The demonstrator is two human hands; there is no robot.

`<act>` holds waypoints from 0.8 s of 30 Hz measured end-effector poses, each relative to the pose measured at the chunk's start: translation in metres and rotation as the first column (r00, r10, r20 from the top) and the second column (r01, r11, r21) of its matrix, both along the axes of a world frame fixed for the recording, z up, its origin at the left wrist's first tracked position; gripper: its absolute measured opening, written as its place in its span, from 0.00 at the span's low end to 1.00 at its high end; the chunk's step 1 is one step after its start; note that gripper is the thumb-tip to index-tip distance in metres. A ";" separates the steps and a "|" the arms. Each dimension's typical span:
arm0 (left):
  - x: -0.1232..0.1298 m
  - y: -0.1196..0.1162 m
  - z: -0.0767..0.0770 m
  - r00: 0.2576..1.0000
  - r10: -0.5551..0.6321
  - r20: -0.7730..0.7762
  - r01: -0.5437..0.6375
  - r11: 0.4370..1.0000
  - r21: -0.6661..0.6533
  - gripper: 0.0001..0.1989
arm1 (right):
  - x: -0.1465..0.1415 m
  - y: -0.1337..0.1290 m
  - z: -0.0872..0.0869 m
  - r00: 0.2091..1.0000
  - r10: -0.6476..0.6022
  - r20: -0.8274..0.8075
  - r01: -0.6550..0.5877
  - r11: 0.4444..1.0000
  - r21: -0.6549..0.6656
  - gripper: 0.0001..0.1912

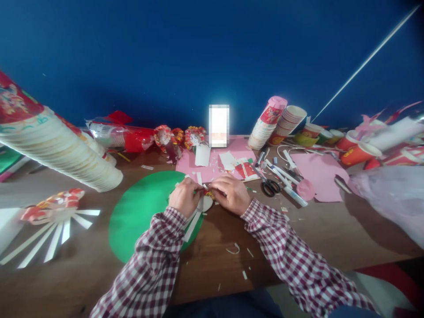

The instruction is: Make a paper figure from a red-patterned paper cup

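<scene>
A paper cup cut into strips (206, 203) lies between my hands. Its round white base faces up, and long white strips fan out from it over a green paper shape (139, 216). My left hand (186, 197) is closed, fingertips pinching a red-and-yellow printed part of the cup on the left. From the other side, my right hand (231, 194) bends its fingers onto the same printed part, thumb and forefinger nearly meeting the left fingertips. The exact fold under the fingertips is hidden.
Black-handled scissors (270, 187) and several pens (281, 174) lie to the right. Pink paper (187, 163) holds white scraps. Tall stacks of cups stand left (66, 145) and back right (268, 121). Another cut cup (61, 214) is spread at left; a plastic bag (391, 203) bulges at right.
</scene>
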State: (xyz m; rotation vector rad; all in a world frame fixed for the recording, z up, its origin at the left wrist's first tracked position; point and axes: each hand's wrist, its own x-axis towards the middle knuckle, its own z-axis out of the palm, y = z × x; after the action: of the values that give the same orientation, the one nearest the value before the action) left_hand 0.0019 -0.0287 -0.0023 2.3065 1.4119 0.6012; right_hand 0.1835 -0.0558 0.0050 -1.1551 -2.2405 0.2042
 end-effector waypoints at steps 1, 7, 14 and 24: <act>0.000 0.000 0.000 1.000 0.003 0.004 -0.003 1.000 -0.007 0.09 | -0.001 0.000 0.000 1.000 -0.013 0.005 0.013 1.000 0.005 0.10; 0.001 0.001 -0.003 1.000 -0.003 0.028 0.003 1.000 -0.015 0.08 | -0.006 0.001 -0.002 0.997 -0.022 0.072 0.023 1.000 -0.001 0.12; -0.003 0.002 0.003 0.983 0.043 0.176 -0.033 0.998 -0.060 0.09 | -0.008 -0.005 0.004 0.992 -0.116 -0.039 0.120 0.986 0.118 0.12; -0.002 0.002 0.005 0.900 0.179 0.396 -0.138 0.982 -0.131 0.11 | -0.016 -0.008 -0.001 0.941 -0.197 -0.276 0.197 0.980 -0.028 0.21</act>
State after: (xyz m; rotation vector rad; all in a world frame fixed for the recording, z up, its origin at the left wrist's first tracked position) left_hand 0.0004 -0.0269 0.0026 1.8579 1.3927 0.9725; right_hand 0.1673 -0.0640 0.0041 -1.2582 -1.8685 0.2676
